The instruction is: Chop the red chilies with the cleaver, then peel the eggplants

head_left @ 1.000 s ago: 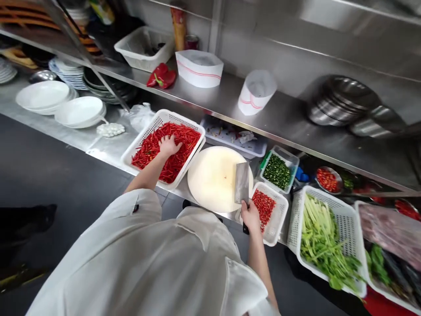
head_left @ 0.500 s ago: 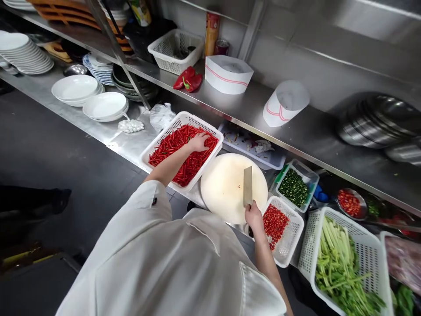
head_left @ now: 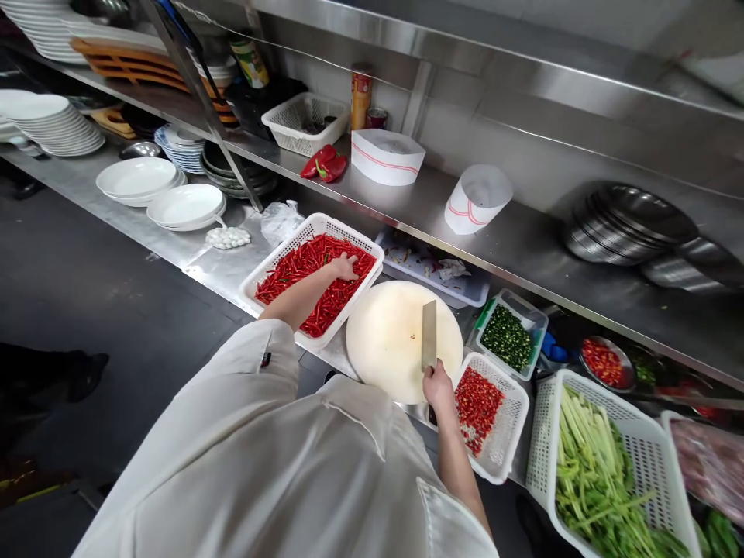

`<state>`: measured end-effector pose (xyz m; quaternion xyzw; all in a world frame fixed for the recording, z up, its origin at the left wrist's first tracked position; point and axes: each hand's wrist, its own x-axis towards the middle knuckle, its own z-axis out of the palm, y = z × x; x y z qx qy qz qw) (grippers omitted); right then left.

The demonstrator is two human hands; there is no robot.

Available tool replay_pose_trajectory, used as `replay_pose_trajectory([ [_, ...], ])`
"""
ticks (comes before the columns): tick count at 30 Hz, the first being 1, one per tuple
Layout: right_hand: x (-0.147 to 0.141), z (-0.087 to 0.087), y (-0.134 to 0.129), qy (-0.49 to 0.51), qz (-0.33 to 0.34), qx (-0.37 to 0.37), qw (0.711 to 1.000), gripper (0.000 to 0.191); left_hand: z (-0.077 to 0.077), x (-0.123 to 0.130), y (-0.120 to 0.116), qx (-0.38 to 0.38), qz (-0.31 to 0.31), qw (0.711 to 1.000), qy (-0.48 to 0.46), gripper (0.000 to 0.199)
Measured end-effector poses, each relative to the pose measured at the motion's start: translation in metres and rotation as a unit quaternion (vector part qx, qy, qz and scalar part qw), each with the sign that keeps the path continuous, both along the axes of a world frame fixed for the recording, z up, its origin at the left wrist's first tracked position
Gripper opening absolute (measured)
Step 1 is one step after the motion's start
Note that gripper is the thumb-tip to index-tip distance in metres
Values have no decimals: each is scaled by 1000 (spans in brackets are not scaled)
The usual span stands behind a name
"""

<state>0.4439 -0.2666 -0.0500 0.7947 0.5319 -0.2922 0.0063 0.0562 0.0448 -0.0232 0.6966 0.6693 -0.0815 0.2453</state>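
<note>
My left hand (head_left: 345, 267) lies on top of a heap of red chillies (head_left: 308, 271) inside a white perforated basket (head_left: 249, 288). Its fingers are apart and touch the chillies; none is visibly gripped. My right hand (head_left: 438, 384) is wrapped round the handle of a cleaver (head_left: 428, 335). The blade is over the right part of a round white chopping board (head_left: 377, 333), pointing away from me. A few tiny red bits lie on the board. Right of my right hand, chopped red chillies (head_left: 477, 407) fill part of a smaller white basket (head_left: 511, 434).
Chopped green chillies (head_left: 504, 337) sit in a clear tub beyond the smaller basket. A large basket (head_left: 543, 434) of leafy green stalks stands at right. Behind the board runs a steel shelf (head_left: 407, 194) with paper hats and metal bowls (head_left: 631, 221). White plates (head_left: 186, 203) and garlic (head_left: 228, 237) lie left.
The camera view has shifted, so everything sits a little differently in it. My left hand stays among the chillies, its fingers now more spread. The cleaver stays in my right hand above the board.
</note>
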Motion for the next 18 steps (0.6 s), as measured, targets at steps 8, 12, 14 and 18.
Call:
replay_pose_trajectory([
  [8, 18, -10, 0, 17, 33, 30, 999, 40, -1, 3, -45, 85, 29, 996, -25, 84],
  [12, 18, -9, 1, 14, 34, 23, 999, 41, 8, -37, -80, 161, 41, 985, -44, 72],
  [14, 18, -8, 1, 13, 35, 19, 999, 41, 11, -61, -90, 211, 82, 969, -95, 65],
  [18, 21, -7, 3, 6, 36, 7, 999, 40, 15, -99, -94, 273, 230, 899, -254, 58],
])
